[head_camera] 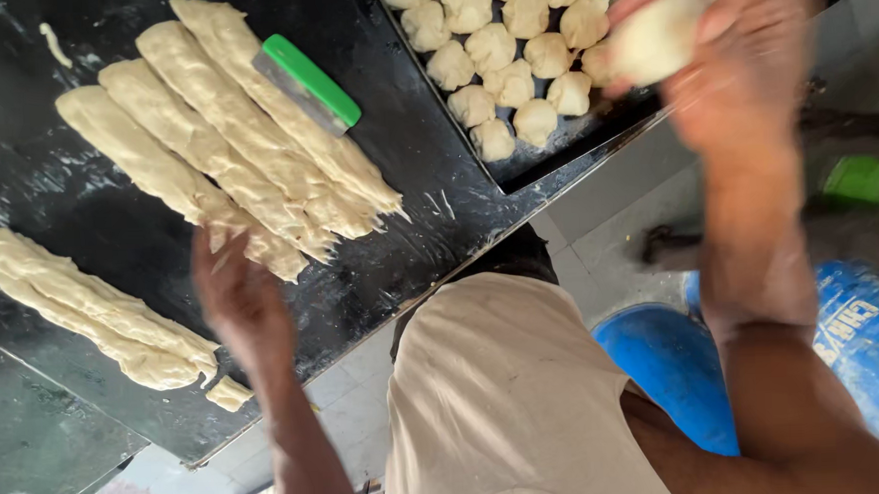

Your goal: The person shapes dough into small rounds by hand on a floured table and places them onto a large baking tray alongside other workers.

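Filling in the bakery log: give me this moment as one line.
right hand: holds dough ball over tray | left hand: empty, near dough ropes | scraper: on ropes

Below me a pale tiled floor, a blue drum at my right, daylight glinting off the black worktop.
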